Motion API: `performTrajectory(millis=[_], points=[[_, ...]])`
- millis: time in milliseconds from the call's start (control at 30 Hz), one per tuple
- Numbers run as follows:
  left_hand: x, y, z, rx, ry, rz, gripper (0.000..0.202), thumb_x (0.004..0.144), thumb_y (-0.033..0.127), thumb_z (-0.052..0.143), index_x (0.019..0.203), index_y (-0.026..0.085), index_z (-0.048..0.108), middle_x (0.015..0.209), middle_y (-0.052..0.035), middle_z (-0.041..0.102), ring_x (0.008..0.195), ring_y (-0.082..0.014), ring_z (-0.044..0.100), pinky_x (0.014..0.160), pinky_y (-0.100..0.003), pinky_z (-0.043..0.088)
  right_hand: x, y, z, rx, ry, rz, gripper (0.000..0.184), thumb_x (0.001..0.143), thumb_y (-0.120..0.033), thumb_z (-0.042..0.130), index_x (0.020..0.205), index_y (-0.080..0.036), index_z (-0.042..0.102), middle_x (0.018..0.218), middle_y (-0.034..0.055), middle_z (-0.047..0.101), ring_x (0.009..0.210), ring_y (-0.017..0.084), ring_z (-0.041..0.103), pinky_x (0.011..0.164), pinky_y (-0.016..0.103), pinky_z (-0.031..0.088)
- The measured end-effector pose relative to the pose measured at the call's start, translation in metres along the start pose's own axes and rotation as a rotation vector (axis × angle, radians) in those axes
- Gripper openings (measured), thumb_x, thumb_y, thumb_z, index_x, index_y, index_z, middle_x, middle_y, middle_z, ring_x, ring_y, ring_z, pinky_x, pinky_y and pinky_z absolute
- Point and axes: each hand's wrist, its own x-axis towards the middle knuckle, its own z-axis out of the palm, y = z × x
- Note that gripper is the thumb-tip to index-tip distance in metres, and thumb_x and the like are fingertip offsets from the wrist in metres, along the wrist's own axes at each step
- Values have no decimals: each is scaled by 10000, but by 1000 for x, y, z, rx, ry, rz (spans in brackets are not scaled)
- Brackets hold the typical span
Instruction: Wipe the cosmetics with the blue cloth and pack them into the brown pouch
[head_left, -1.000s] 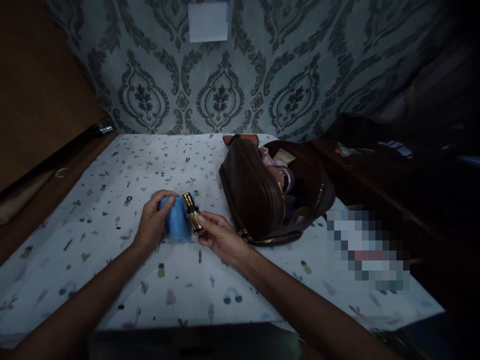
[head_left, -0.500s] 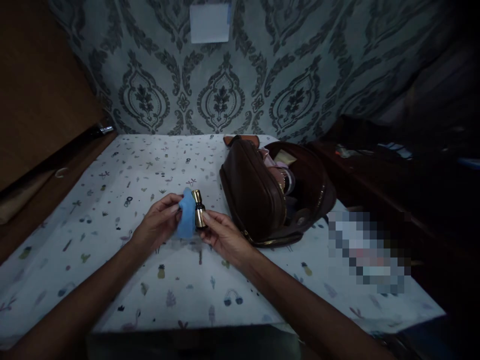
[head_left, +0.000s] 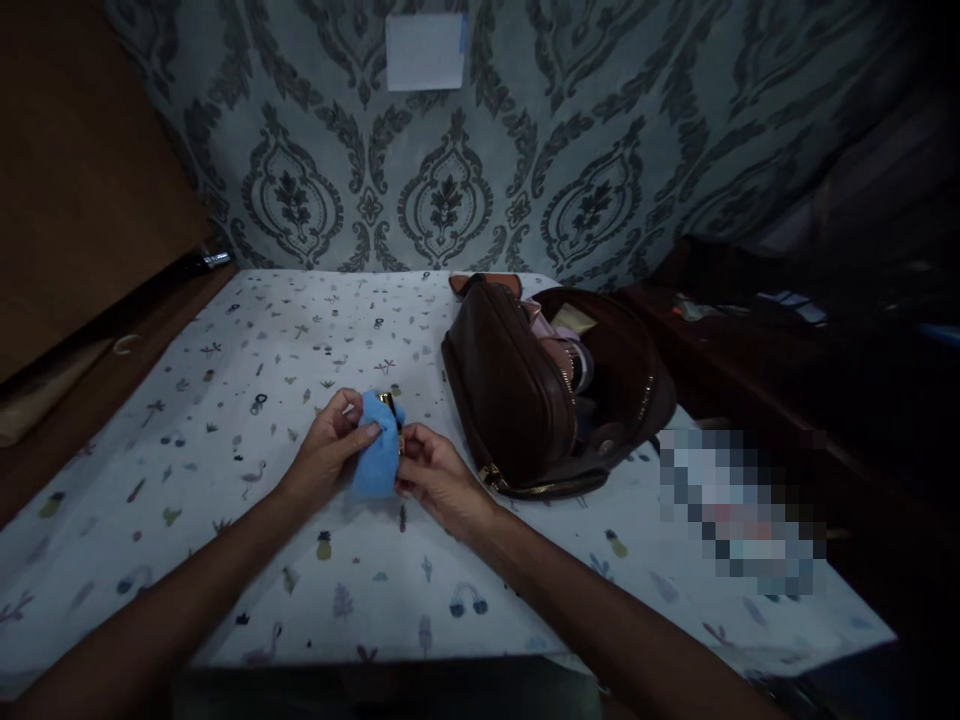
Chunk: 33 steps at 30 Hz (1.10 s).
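Observation:
My left hand (head_left: 328,450) pinches a light blue cloth (head_left: 377,455) and presses it against a small dark bottle with a gold cap (head_left: 391,405). Only the cap and a sliver of the bottle show past the cloth. My right hand (head_left: 435,475) grips the bottle from the right side, fingers curled round it. Both hands hover just above the patterned tablecloth (head_left: 225,440), left of an open brown leather bag (head_left: 525,400).
The brown bag lies unzipped with small items inside it (head_left: 566,350). A dark side table (head_left: 787,340) with scattered things stands to the right. A wooden panel (head_left: 82,200) lines the left; patterned wallpaper with a white note (head_left: 425,50) is behind.
The blue cloth has moved over the bottle, which was fully visible a second ago and is now mostly covered. My hands have come closer together.

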Motion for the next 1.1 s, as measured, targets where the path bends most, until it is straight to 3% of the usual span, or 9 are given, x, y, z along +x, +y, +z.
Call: performTrajectory(millis=[167, 400, 533, 633, 933, 1100], points=[[2, -2, 0, 65, -23, 41, 547, 648, 447, 872, 1065, 240, 584, 875, 18, 633, 698, -128, 580, 640, -239, 479, -1, 1, -2, -64, -4, -22, 403, 572, -242, 873, 757, -207, 517, 690, -73, 580, 532, 66, 478, 482, 190, 356], [-2, -2, -4, 350, -17, 189, 290, 832, 454, 701, 1020, 247, 623, 834, 13, 575, 707, -149, 516, 665, -257, 430, 0, 4, -4, -305, -47, -70, 309, 593, -193, 745, 750, -224, 481, 588, -105, 493, 489, 76, 400, 474, 210, 327], [-6, 3, -4, 632, 53, 268, 234, 885, 461, 603, 954, 239, 586, 718, 40, 520, 638, -151, 487, 616, -258, 396, -3, -1, -3, -605, 46, -198, 308, 563, -193, 739, 687, -214, 458, 619, -89, 448, 595, 94, 390, 527, 220, 309], [-6, 6, -4, 749, 86, 283, 246, 912, 477, 537, 879, 235, 564, 643, 57, 477, 583, -145, 464, 583, -259, 373, -5, -1, -3, -729, 70, -213, 288, 604, -218, 730, 690, -212, 455, 647, -79, 430, 626, 101, 374, 550, 228, 304], [-6, 8, -5, 802, 100, 269, 332, 896, 523, 529, 740, 232, 508, 596, 57, 453, 550, -141, 443, 556, -260, 367, -8, 3, -4, -781, 74, -180, 253, 610, -124, 682, 715, -216, 471, 636, -79, 454, 620, 108, 398, 546, 230, 307], [-4, 8, -8, 797, 85, 272, 326, 903, 518, 510, 752, 229, 513, 613, 54, 450, 562, -142, 446, 566, -263, 371, -7, 3, -4, -606, 12, -112, 264, 631, -198, 762, 755, -201, 529, 630, -68, 523, 586, 110, 471, 542, 231, 382]])
